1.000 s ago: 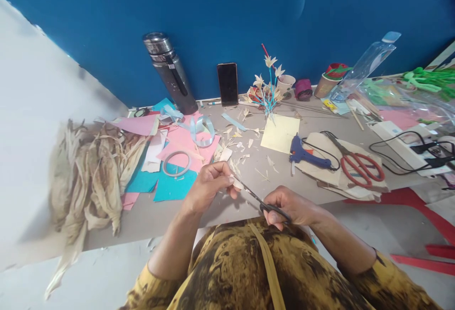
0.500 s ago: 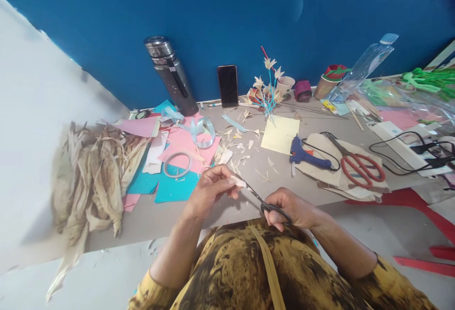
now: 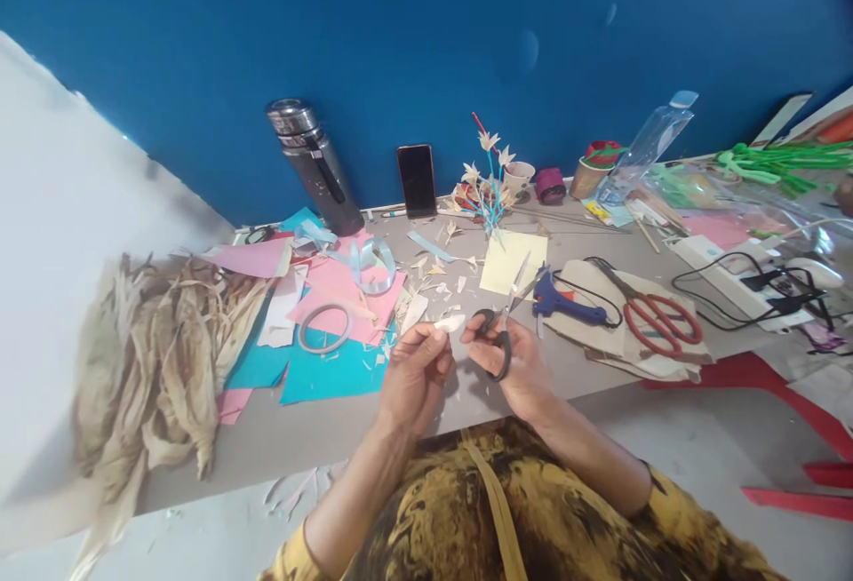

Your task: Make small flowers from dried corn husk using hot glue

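My left hand [image 3: 418, 368] is closed, pinching a small pale, pointed piece of husk [image 3: 449, 323] between thumb and fingers. Black-handled scissors [image 3: 501, 354] sit in my right hand [image 3: 523, 368], their blades apart and pointing away from me over the yellow paper [image 3: 513, 263]. The blades are clear of the husk piece. Scattered pale scraps [image 3: 436, 283] lie on the table just beyond my hands. Behind them stand small pale flowers on blue stems [image 3: 494, 199].
Dried husks [image 3: 147, 368] hang over the table's left edge. Blue paper [image 3: 326, 381] carries a tape roll [image 3: 324, 329]. A flask [image 3: 316, 168] and phone [image 3: 417, 181] stand by the wall. At right are a glue gun [image 3: 573, 306], red-handled scissors [image 3: 663, 323] and a power strip [image 3: 726, 279].
The scissors have come away from the husk piece and swung round, from pointing toward it to pointing away from me. My view has shifted slightly.
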Motion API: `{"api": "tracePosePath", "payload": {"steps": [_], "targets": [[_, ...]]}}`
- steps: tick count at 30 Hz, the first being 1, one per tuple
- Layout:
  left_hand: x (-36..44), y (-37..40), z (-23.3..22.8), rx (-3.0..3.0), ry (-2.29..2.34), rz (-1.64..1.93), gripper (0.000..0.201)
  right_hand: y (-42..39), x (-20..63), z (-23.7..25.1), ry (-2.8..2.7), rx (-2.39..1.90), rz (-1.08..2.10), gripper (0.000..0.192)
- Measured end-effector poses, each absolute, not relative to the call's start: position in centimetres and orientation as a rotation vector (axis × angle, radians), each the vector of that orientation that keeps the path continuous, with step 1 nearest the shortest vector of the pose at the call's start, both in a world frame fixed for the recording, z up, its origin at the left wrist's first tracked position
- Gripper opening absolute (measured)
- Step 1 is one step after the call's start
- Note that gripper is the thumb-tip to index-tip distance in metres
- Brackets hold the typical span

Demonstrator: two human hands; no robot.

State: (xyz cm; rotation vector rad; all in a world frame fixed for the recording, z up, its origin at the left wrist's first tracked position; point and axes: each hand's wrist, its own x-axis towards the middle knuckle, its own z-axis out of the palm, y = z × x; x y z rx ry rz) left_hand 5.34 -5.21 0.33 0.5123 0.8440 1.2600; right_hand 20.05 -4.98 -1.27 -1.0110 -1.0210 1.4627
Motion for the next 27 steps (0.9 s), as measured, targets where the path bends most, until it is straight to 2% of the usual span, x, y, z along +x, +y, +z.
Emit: {"api": "tracePosePath", "payload": {"steps": [9,16,23,25,27], "targets": [[6.4,-6.1,-0.3,0.476,0.809,1.166,0.024,-4.7,18.5,-1.1,-0.929,-1.05,1.423,0.034],[4.6,-6.0,0.1,0.781,0.974,1.154,0.018,-4.7,19.0,0.4,-1.078,-1.162,1.404,0.03],[4.0,-6.2,-0.2,0.521,0.861,1.287,0.02,-4.7,18.7,-0.1,-1.038,-1.074,1.361,0.023],[2.7,-6.5,0.4,0.711,0.939,1.157,0.02,-4.6,18.9,-0.3,-1.002,-1.035,1.396,0.024],[1.2,-7.1,1.2,1.091,1.012,0.815,0.016,-4.4,19.0,-0.3,-0.986,-1.013,1.438,0.025]]}}
